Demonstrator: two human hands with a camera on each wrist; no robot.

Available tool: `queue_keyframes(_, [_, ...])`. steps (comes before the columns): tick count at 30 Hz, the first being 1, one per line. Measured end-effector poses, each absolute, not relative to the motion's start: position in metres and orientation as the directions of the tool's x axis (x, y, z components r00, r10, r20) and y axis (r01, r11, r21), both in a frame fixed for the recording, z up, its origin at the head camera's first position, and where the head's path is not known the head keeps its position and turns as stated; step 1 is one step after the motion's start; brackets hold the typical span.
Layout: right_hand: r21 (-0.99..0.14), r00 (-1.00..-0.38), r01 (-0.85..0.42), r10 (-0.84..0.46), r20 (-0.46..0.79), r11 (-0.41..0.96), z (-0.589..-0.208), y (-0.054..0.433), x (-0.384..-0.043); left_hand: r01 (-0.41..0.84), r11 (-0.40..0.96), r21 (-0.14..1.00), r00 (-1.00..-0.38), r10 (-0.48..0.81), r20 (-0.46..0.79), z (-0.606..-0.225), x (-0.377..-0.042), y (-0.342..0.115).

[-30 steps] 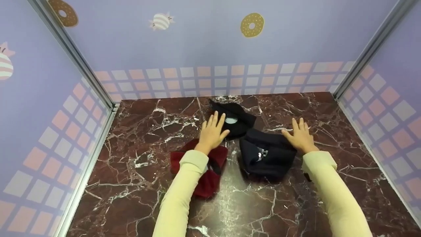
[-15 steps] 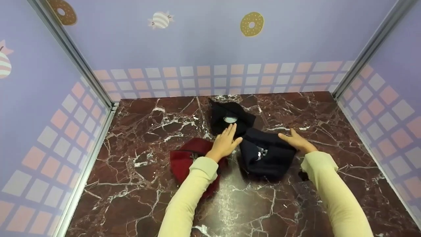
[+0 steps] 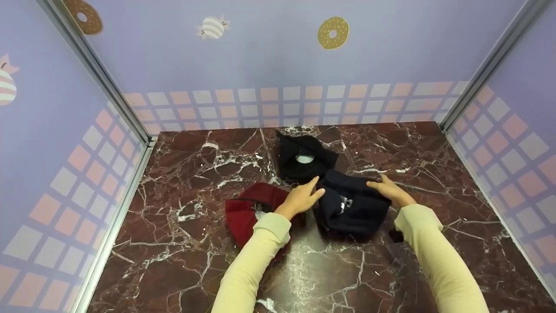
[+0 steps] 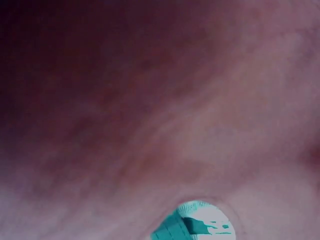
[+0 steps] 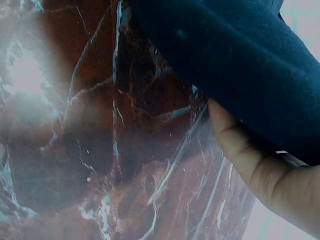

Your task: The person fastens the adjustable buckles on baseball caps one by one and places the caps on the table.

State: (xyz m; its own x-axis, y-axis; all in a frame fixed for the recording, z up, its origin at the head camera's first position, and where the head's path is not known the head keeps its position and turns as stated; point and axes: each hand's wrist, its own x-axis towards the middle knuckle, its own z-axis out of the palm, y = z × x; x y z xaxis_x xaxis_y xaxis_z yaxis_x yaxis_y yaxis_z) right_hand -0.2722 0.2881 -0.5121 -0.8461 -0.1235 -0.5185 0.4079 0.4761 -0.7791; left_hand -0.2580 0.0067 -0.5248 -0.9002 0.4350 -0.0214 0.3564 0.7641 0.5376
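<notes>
A navy cap (image 3: pixel 354 211) with a small silver emblem lies on the marble-patterned surface between both hands. My left hand (image 3: pixel 302 200) reaches over the red cap (image 3: pixel 245 208), its thumb and forefinger at the navy cap's left edge. On the other side my right hand (image 3: pixel 391 191) grips the navy cap's right edge, thumb on top; the other fingers are mostly hidden. In the right wrist view a digit of the right hand (image 5: pixel 260 170) presses against the navy cap (image 5: pixel 240 65). Behind them sits a black cap (image 3: pixel 308 150) with a pale oval opening. The left wrist view is blurred.
The marble-patterned surface (image 3: pixel 182 252) is walled in by a lilac back panel (image 3: pixel 269 56) and two side panels. The black cap touches or nearly touches the navy cap's far edge. A small dark item (image 3: pixel 396 235) shows beside the right cuff.
My left hand has come down and right from over the black and red caps to the navy cap's left edge. My right hand has lowered onto its right edge.
</notes>
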Motion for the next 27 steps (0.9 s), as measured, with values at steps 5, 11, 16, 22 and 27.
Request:
queue_keyframes(5, [-0.804,-0.865,0.388,-0.122,-0.486,0.451,-0.515,0.284,-0.274,0.332,0.747,0.576,-0.906,0.423,-0.026,-0.526,-0.259,0.005])
queue_keyframes(11, [-0.822,-0.889,0.362,-0.104,-0.447,0.439,-0.518,0.278,-0.275,0.285,0.745,0.603,-0.920,0.389,-0.046,-0.526,-0.259,0.000])
queue_keyframes(16, [-0.837,-0.900,0.335,-0.117,-0.420,0.432,-0.518,0.270,-0.275,0.229,0.759,0.610,-0.929,0.358,-0.096,-0.527,-0.261,-0.005])
queue_keyframes(22, [-0.865,-0.932,0.243,-0.140,-0.333,0.440,-0.522,0.261,-0.278,0.257,0.743,0.618,-0.928,0.368,-0.057,-0.529,-0.265,-0.013])
queue_keyframes(27, [-0.875,-0.942,0.215,-0.145,-0.304,0.434,-0.522,0.254,-0.279,0.279,0.713,0.643,-0.923,0.385,-0.027,-0.554,-0.282,-0.021])
